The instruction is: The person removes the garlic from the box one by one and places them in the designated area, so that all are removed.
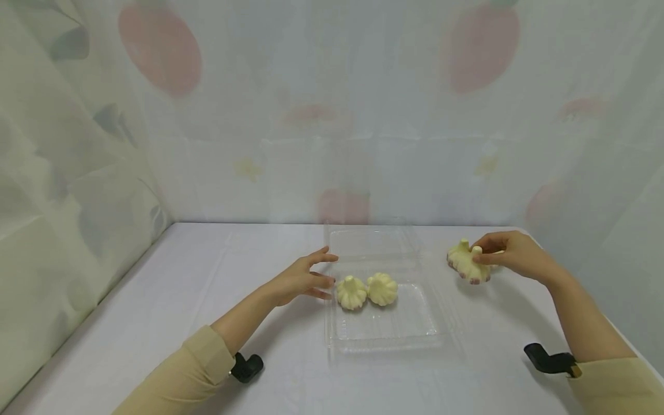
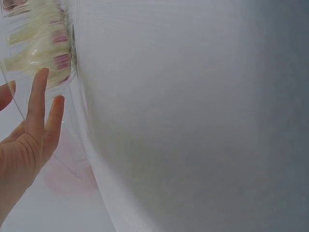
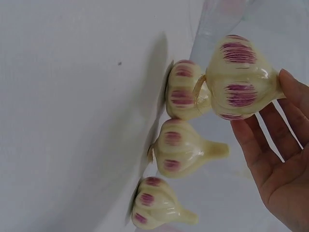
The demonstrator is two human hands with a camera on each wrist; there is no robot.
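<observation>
Right hand (image 1: pixel 513 253) pinching one garlic bulb (image 3: pixel 239 77) by its stalk between thumb and curled fingers (image 3: pixel 270 130), lifted just clear of the white worktop (image 1: pixel 155 300); three more bulbs (image 3: pixel 181 147) close beside those fingers, plump, ribbed, glossy, cream with purple streaks, perhaps plastic, though hard to judge. Left hand (image 1: pixel 301 279) with fingers (image 2: pixel 38 104) straight and slightly spread, tips against the near wall of a clear, ridged plastic tray (image 1: pixel 384 328), gripping nothing. Just past those fingertips, inside the tray, two further bulbs (image 1: pixel 367 290) sitting side by side, touching, making six in all.
</observation>
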